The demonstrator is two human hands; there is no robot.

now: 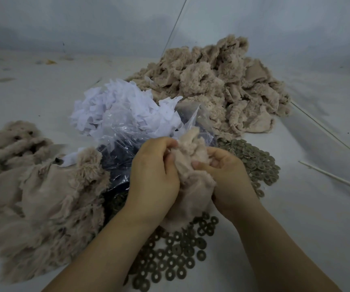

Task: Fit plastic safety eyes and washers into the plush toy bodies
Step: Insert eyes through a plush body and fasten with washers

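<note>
On a pale grey worktop (296,218) set against a plain grey wall, we hold one beige plush toy skin (191,175) bunched between both hands, right in the middle of our supplies. Our left hand (155,171) curls its fingers over the fabric's upper edge, and our right hand (226,171) pinches a fold with thumb and fingertips, so each grip is closed on the skin; we judge we are feeling for the eye hole or seating a part, though no eye is visible in the cloth. Everything sits within reach of the grip: flat dark ring washers (176,258) are scattered just below and to the right of it, touching the hanging fabric. Just behind and to the left of it lies a clear plastic bag (117,148) holding small dark pieces, probably the safety eyes, with a bundle of crumpled white paper scraps (117,106) at its far side. A heap of beige plush skins (222,85) waits farther behind to the right, and another fluffy pile (33,197) lies left, possibly finished.
</note>
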